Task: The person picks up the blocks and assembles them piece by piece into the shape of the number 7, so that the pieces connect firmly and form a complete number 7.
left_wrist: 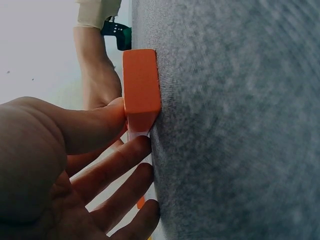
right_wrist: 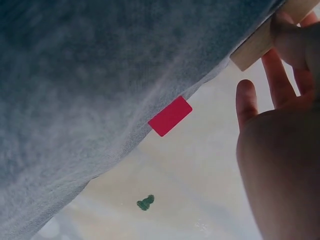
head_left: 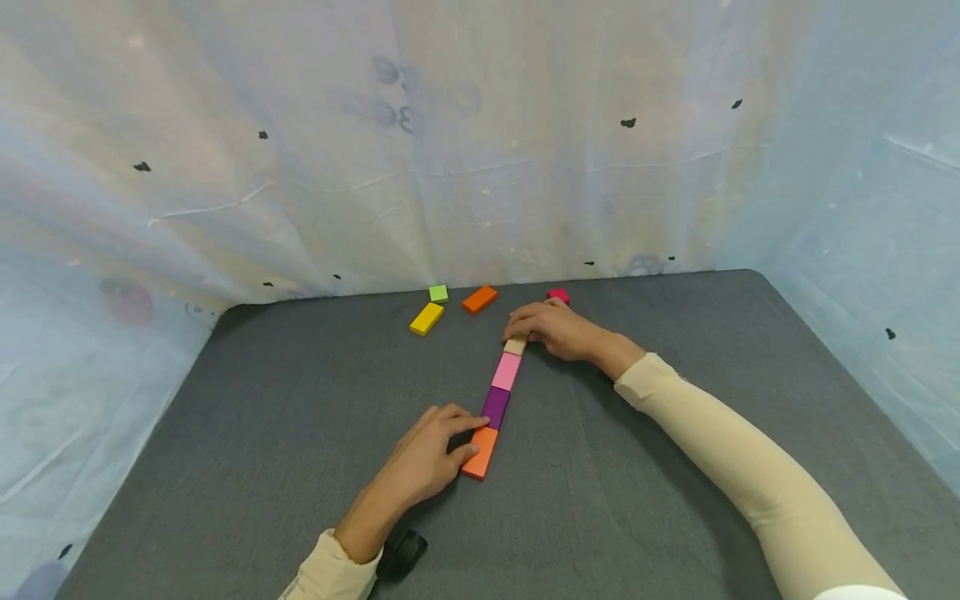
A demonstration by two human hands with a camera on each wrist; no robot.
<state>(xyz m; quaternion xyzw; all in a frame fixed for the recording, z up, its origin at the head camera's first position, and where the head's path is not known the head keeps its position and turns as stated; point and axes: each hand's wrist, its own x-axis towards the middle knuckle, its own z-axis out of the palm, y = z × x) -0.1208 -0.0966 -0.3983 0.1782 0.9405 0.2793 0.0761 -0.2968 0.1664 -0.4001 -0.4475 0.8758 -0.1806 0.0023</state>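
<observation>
A row of blocks runs away from me over the dark grey table: an orange block (head_left: 482,455) nearest, then a purple block (head_left: 496,407), a pink block (head_left: 507,372) and a plain wooden block (head_left: 515,345) at the far end. My left hand (head_left: 423,454) rests along the near end, thumb against the orange block, index fingertip at the purple one, other fingers loosely spread. At the far end my right hand (head_left: 555,329) pinches the wooden block between thumb and fingers, covering part of it from above. In the right wrist view, the wooden block (right_wrist: 252,50) lies along the thumb.
Beyond the row lie a yellow block (head_left: 427,319), a green block (head_left: 438,293) and a second orange block (head_left: 480,300). A crimson block (head_left: 558,295) sits behind my right hand. Pale sheeting (head_left: 480,208) hangs around the table's (head_left: 300,400) back and sides.
</observation>
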